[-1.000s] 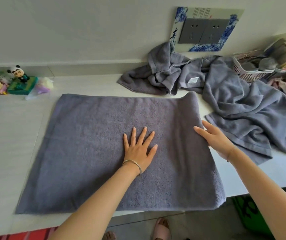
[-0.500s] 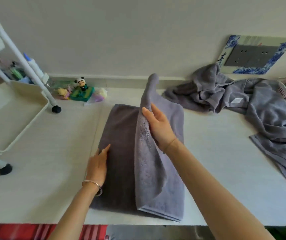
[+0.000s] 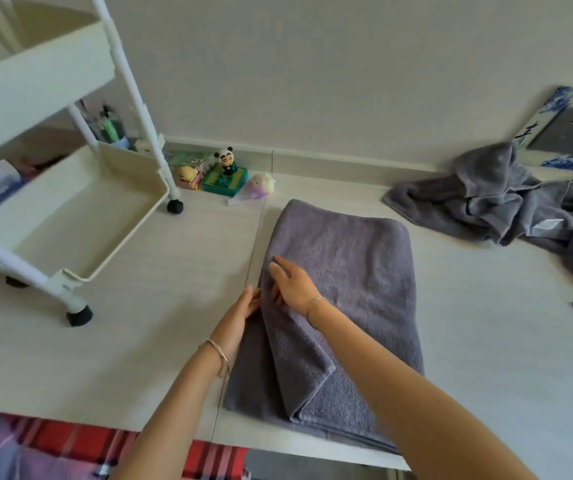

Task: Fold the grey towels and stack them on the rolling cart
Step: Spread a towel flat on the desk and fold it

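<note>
Head view: the folded grey towel (image 3: 347, 271) lies on the pale surface (image 3: 139, 341), doubled over lengthwise, with its upper layer sitting askew so that a strip of the lower layer shows along the towel's left side and at its near corner. The right hand (image 3: 293, 285) rests flat on that upper layer near the towel's left edge, its grip released and fingers extended. The left hand (image 3: 238, 317) touches the same edge from outside with straight fingers, likewise holding nothing. The step in hand looks like squaring and smoothing this fold, with the edges not yet matched. The next move probably calls for sliding the upper layer leftward until the long edges line up, then folding the towel's near end over its far end into a compact bundle. The rolling cart (image 3: 70, 216) stands to the left of the towel, its lower tray open and within reach for stacking. To the right of the towel and farther back lies a heap of unfolded grey towels (image 3: 507, 202), waiting their turn.
</note>
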A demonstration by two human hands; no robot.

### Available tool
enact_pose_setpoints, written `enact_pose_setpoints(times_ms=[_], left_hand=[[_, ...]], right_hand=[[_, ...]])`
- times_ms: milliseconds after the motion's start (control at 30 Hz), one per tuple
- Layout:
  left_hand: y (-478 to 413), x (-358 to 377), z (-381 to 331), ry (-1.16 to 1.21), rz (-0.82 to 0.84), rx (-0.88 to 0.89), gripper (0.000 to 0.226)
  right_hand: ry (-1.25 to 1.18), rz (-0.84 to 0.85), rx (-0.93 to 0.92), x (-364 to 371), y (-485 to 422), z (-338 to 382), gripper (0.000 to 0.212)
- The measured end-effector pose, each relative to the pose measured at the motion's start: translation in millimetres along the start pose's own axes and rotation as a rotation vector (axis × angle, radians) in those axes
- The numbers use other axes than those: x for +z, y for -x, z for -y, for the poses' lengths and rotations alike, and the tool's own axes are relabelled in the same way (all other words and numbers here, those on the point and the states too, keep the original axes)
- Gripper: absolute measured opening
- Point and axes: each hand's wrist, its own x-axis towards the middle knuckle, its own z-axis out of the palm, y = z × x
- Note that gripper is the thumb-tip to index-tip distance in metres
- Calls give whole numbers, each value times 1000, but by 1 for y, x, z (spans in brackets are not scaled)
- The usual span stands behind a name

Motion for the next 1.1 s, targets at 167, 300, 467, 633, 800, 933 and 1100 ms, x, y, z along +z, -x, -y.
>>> enact_pose_setpoints(times_ms=[167,300,467,633,800,933,1100], left_hand=[[2,-10,11,-211,-93,17,26],[19,-9,11,-112,-14,-156,21],[48,-15,26,25,69,-237,20],[56,-24,23,1,-14,-310,56],[66,-22,32,-280,19,-173,26],[77,-12,25,-3,79,-231,18],[83,-7,20,178,73,-269,19]], right_hand=[[88,-130,-78,-24,39,-24,14],[395,23,-47,-27,83,-40,38],[420,-50,-190,-1,109,-43,26],[330,242,-208,34,126,-53,26],[352,-154,-380,1,144,-76,34],[663,-258,-541,2,162,-103,55],[810,-465,-637,-2,171,-131,42]])
